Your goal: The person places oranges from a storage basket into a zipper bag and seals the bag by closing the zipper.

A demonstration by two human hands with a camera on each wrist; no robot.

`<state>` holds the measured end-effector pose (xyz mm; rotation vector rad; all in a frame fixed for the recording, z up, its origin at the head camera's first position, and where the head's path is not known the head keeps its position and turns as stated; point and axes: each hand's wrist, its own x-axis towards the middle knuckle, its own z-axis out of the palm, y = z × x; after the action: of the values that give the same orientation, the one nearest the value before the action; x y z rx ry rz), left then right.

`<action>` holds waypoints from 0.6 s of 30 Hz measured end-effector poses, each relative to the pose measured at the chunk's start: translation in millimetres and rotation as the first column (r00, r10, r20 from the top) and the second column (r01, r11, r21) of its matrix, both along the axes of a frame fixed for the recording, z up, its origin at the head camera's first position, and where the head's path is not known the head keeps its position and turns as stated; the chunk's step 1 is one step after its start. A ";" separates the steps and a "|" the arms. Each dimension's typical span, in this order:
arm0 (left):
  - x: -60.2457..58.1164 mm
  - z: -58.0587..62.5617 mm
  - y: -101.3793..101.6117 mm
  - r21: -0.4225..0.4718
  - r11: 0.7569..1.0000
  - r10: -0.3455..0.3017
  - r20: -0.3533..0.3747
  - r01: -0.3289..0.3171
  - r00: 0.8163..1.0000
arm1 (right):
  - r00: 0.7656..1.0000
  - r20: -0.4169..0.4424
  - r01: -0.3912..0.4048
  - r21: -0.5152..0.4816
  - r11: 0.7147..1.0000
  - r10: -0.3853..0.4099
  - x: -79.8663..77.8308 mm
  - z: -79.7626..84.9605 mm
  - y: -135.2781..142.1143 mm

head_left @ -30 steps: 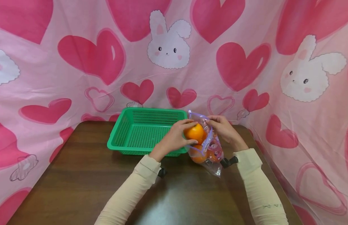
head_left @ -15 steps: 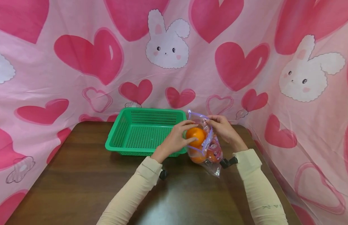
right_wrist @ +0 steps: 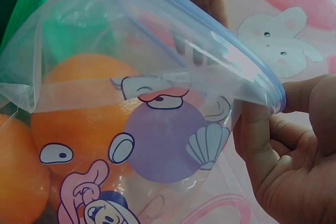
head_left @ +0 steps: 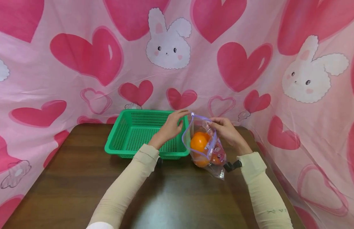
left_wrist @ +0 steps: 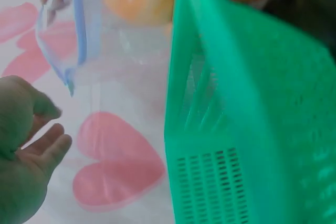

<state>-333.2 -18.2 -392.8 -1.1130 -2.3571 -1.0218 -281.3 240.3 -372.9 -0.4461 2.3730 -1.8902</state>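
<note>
Plainly two hands (head_left: 172,125) (head_left: 227,131), one bag (head_left: 218,153), one basket (head_left: 149,154)

The left grip (head_left: 171,125) has let go of the orange (head_left: 199,142), now lower in the bag (head_left: 218,152), and drawn away.

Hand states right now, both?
Left hand: open, holding nothing.
Right hand: closed, pinching the clear bag at its purple-edged mouth.
</note>
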 end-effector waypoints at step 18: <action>-14.5 -1.3 20.0 -0.091 0.988 -0.124 0.019 0.125 0.992 | 0.907 -0.367 0.356 0.409 0.840 -0.205 68.5 3.7 -14.4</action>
<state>-347.8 1.7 -394.1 -1.3062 -2.3922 -0.9720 -212.8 225.9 -369.2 -0.3815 3.1406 -1.3149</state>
